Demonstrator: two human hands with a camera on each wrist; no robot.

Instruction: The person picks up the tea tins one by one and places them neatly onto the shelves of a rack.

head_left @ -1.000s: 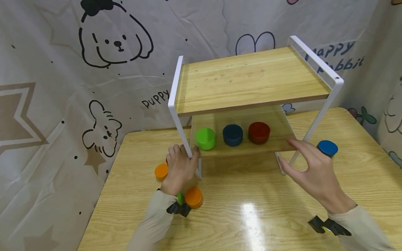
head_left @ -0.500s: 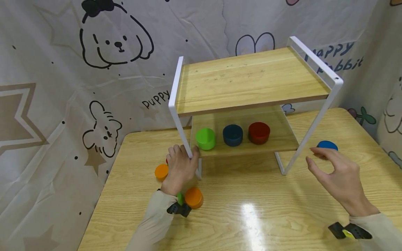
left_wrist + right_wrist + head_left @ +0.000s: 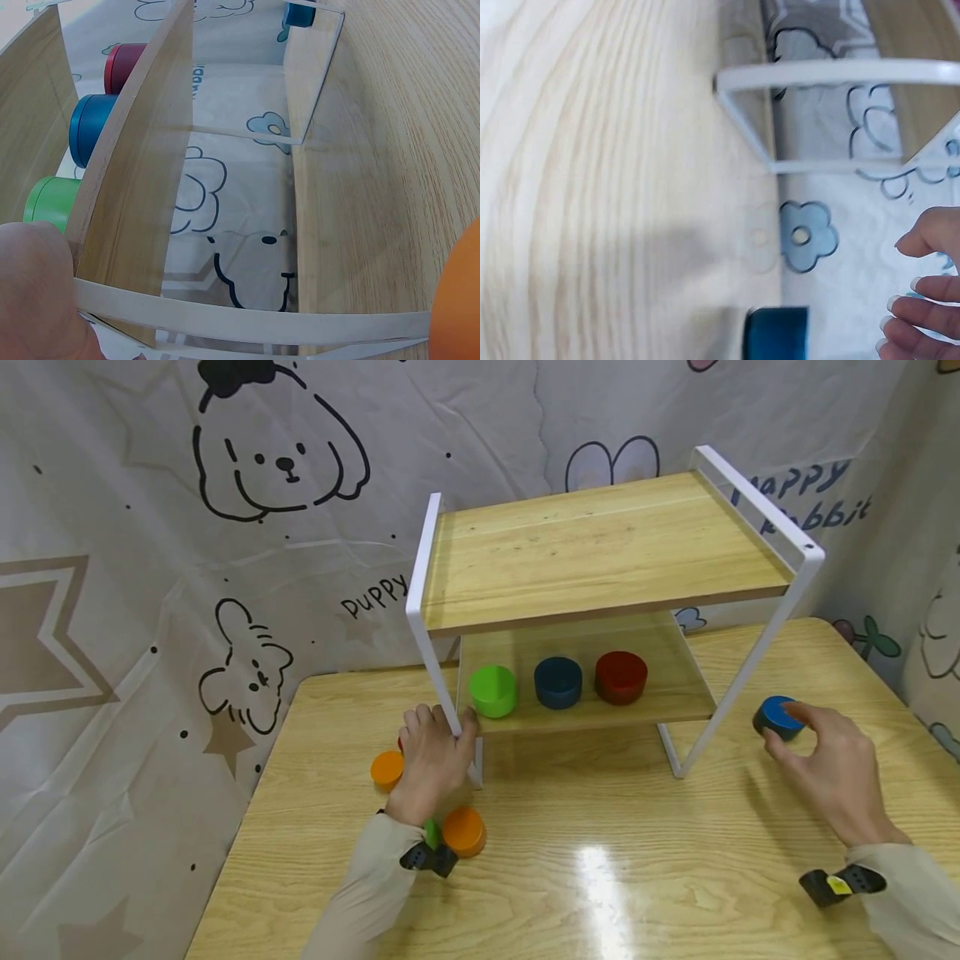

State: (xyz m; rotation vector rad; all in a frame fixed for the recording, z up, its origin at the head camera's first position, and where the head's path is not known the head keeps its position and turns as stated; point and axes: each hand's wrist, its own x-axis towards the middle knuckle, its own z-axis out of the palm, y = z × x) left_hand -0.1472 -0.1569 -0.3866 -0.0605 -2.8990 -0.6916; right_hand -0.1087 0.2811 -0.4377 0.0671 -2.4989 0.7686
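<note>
My left hand (image 3: 433, 760) grips the white left leg of a two-tier wooden shelf (image 3: 600, 552), thumb at the lower board's front corner. On that lower board stand a green cylinder (image 3: 493, 691), a dark blue cylinder (image 3: 558, 682) and a red cylinder (image 3: 621, 677) in a row. To the right of the shelf, my right hand (image 3: 836, 768) reaches toward a short blue cylinder (image 3: 776, 717) on the table. Its thumb and index finger are spread, the fingertips overlapping the cylinder's near right side in the head view. In the right wrist view the fingers (image 3: 922, 307) appear apart from it.
An orange cylinder (image 3: 463, 832) stands in front of the left shelf leg, with a green piece (image 3: 431, 832) partly hidden behind the left wrist. Another orange cylinder (image 3: 387, 770) lies left of the hand, beside a sliver of red. A printed cloth (image 3: 300, 568) hangs behind the table.
My right hand has left the shelf's right leg and moved right to the blue cylinder. The left hand stays on the shelf leg, and the shelf and its cylinders have not moved.
</note>
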